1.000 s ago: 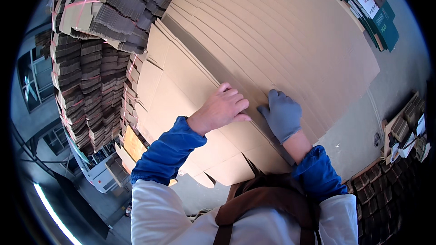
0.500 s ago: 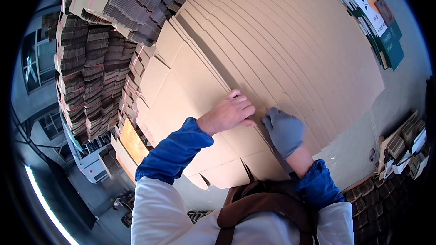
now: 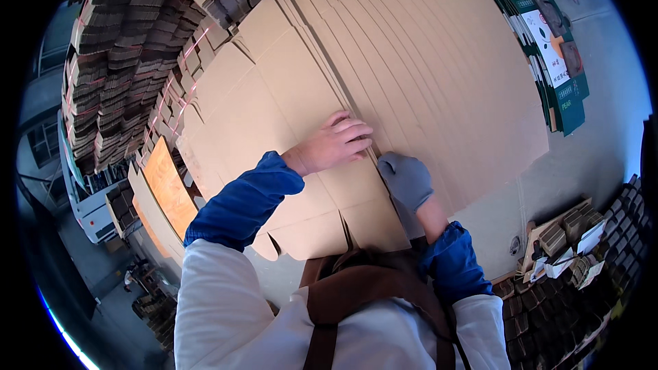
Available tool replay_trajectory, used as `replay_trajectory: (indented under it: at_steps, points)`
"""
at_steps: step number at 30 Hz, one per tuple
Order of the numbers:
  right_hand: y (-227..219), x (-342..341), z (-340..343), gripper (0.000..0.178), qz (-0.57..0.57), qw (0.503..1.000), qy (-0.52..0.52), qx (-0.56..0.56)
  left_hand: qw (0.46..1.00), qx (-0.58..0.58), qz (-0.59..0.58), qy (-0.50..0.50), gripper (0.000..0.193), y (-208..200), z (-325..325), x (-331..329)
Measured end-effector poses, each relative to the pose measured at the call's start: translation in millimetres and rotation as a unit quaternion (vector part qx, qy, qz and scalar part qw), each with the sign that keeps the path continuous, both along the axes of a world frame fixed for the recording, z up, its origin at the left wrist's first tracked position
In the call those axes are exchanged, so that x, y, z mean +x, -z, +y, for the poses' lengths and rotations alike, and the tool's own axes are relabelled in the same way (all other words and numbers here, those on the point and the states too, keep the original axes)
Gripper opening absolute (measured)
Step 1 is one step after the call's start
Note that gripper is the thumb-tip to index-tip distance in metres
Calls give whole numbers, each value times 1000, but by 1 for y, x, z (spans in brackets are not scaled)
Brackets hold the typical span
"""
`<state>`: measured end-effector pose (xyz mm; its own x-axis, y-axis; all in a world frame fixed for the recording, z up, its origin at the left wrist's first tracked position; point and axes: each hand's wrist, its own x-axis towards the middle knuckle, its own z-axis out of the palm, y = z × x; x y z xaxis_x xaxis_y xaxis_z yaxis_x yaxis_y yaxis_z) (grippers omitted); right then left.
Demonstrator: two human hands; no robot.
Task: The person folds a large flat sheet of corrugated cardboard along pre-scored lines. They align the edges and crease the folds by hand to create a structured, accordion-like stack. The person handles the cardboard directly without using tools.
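A flat brown cardboard box blank [image 3: 295,103], creased and with slots cut at its near end, lies in front of me on the left. My bare left hand [image 3: 336,140] rests on it near its right edge, fingers bent and slightly apart. Just to the right, my right hand [image 3: 406,179], in a grey glove, is closed in a fist beside that edge; what its fingers hold, if anything, is hidden. Overlapping cardboard sheets [image 3: 425,75] fan out to the right, their long edges staggered like steps.
Tall bundles of folded cardboard [image 3: 123,68], tied with pink strapping, stand at the left. Green printed cartons [image 3: 565,89] lie at the far right. A box of cardboard scraps [image 3: 562,240] sits at the near right, and a wooden board [image 3: 170,185] leans at the left.
The whole view has shifted, carrying scene and hands left and up. My left hand's fingers have spread a little over the cardboard edge; my gloved hand stays closed beside it.
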<state>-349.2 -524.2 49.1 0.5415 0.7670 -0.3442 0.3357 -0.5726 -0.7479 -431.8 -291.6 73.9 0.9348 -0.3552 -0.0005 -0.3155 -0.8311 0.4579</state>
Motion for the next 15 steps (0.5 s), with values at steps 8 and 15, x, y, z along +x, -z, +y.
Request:
replay_trajectory:
  at_steps: [8, 15]
  points:
    - [16, 11, -1, 23, 25, 999, -39, -13, 999, 3, -24, -21, 32, 18, -3, -13]
    - [17, 16, 3, 23, 23, 996, -62, -54, 1000, -12, -12, -17, 32, 28, -3, -22]
